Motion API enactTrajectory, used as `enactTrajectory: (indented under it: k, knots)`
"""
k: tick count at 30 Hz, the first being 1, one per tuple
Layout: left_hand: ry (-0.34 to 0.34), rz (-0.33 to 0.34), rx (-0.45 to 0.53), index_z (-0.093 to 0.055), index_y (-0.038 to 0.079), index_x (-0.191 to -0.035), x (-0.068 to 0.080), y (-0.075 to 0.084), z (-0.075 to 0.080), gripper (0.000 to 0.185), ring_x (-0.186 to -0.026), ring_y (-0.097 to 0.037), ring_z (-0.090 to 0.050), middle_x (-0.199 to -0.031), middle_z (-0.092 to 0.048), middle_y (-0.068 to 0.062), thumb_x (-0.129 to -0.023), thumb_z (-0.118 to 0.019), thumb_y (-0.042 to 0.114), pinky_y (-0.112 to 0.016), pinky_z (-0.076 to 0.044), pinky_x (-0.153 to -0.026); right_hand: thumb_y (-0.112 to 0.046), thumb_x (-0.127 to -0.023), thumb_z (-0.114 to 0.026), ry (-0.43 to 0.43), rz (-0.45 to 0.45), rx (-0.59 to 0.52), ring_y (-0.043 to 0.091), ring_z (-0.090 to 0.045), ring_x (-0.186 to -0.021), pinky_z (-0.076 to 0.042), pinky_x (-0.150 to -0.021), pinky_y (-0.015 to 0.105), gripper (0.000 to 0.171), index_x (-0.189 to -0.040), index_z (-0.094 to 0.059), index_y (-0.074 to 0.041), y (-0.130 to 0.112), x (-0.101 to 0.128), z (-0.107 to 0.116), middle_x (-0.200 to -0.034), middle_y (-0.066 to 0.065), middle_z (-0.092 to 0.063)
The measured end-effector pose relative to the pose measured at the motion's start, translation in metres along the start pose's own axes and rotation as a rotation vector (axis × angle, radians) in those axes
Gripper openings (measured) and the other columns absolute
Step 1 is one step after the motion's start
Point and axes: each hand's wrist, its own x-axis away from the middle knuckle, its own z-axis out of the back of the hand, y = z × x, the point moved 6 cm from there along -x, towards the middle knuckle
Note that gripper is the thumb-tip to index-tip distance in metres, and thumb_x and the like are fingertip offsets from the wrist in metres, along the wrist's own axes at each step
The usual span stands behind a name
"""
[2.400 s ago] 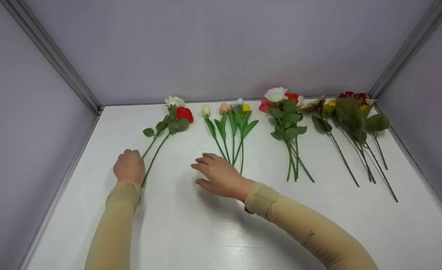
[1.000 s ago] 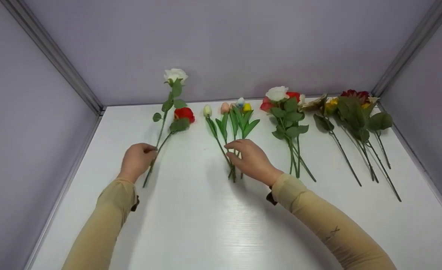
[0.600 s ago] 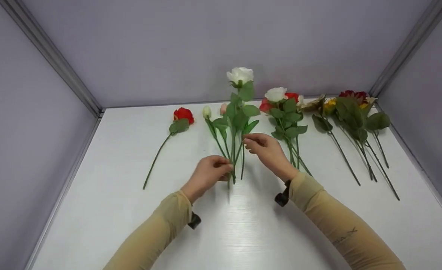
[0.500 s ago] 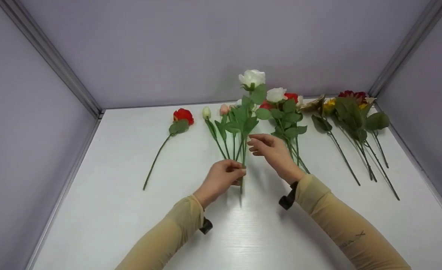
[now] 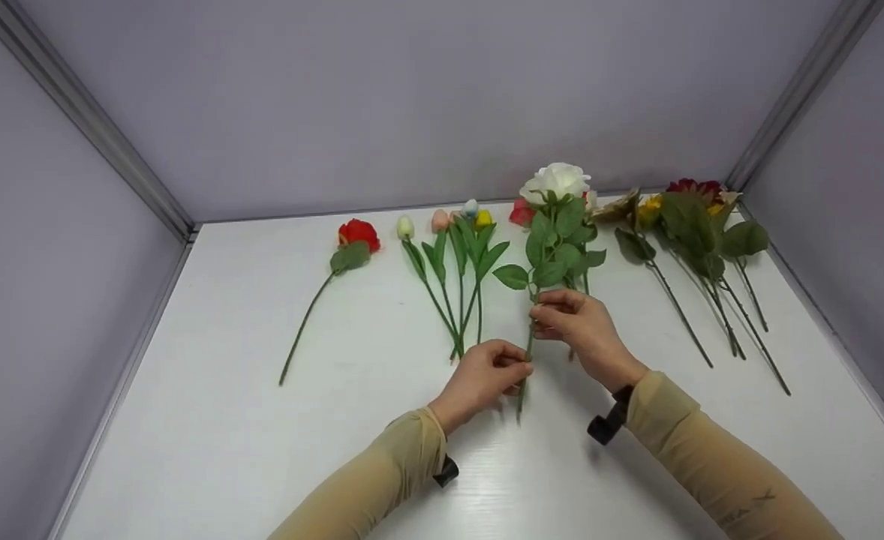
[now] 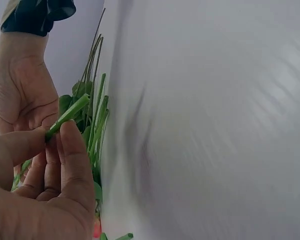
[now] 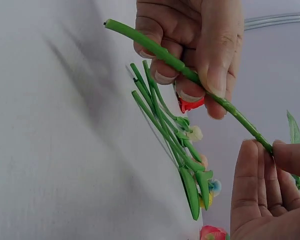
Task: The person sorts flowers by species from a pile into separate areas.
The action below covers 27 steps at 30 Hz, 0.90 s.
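A white rose [image 5: 556,182] with green leaves is held up over the table [image 5: 209,435], tilted slightly, its bloom toward the back wall. My left hand [image 5: 482,381] pinches its stem between thumb and fingers near the lower end. Higher up, just under the leaves, my right hand [image 5: 590,336] pinches the same stem. In the right wrist view the bare stem [image 7: 175,61] runs between both hands, its cut end free. The left wrist view shows the stem tip [image 6: 72,114] poking out past the left thumb and fingers.
A red rose [image 5: 358,235] lies alone on the left. Several tulips [image 5: 440,220] lie in the middle, stems crossing. Behind the held rose lies a rose bunch with a pink bloom [image 5: 521,212], partly hidden. Farther right are darker flowers [image 5: 693,190] with long stems. Walls enclose the table.
The left hand picked up the white rose from beside the red one and carried it right, past the tulips. The right hand moved right and now grips its stem too.
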Motion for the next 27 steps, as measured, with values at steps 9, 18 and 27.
enactTrajectory:
  k: [9,18,27]
  knots:
    - [-0.02,-0.028,-0.054,-0.069,0.002,-0.115,-0.003,0.001,-0.011,0.023,-0.08,-0.015,-0.069,-0.095,-0.067,-0.002,-0.095,-0.071,0.012,-0.031,-0.061,-0.071,-0.014,-0.096,-0.074,0.042,0.001,0.067,0.024,-0.07,-0.089,-0.061,-0.082,0.037,0.044,-0.129,-0.059,0.011,0.001,-0.002,0.008,-0.106,0.016,-0.067]
    - [-0.038,-0.321,-0.937,-0.059,0.015,-0.142,0.009,0.019,-0.021,0.041,-0.111,-0.013,-0.065,-0.124,-0.067,0.002,-0.103,-0.064,0.026,-0.028,-0.054,-0.088,-0.018,-0.099,-0.07,0.127,0.055,0.193,0.025,-0.068,-0.094,-0.06,-0.083,0.035,0.043,-0.132,-0.058,0.007,-0.02,-0.034,0.034,-0.111,0.019,-0.062]
    - [-0.084,-0.472,-1.182,-0.062,0.018,-0.141,0.022,0.027,-0.033,0.04,-0.117,-0.016,-0.061,-0.131,-0.064,0.002,-0.103,-0.063,0.031,-0.028,-0.054,-0.091,-0.015,-0.102,-0.064,0.181,0.017,0.333,0.031,-0.068,-0.099,-0.06,-0.082,0.036,0.04,-0.136,-0.057,0.005,-0.017,-0.067,0.053,-0.116,0.02,-0.062]
